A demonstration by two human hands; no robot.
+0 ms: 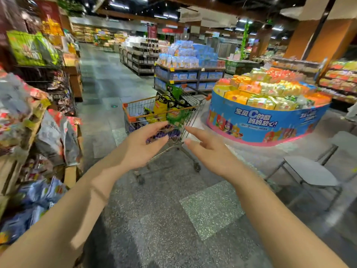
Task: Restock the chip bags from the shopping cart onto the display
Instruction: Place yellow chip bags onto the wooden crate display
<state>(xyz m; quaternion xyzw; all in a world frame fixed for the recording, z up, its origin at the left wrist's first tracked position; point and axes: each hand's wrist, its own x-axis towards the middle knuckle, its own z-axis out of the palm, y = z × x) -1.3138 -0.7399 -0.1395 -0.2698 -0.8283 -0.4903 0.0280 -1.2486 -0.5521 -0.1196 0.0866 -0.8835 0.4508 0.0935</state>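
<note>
Supermarket aisle w/ speckled floor: chip bags (170,108) are piled in shopping cart (135,113) ahead, both grips, left hand (143,146) & right hand (206,149), held open & empty, so loosely stacked bags could be toppled if grabbed carelessly.

A round blue stand (266,120) with a pink base sits at the right of the frame, heaped with orange and yellow packets (270,89). Behind it, at upper centre, a dark shelf unit (190,76) holds blue boxes, with pale blue bags (185,53) stacked on top. At the lower right stands a grey stool (311,171) on thin dark legs. The speckled grey floor (164,219) has a lighter square tile (210,207) set into it. An orange pillar (316,37) rises at the upper right.
</note>
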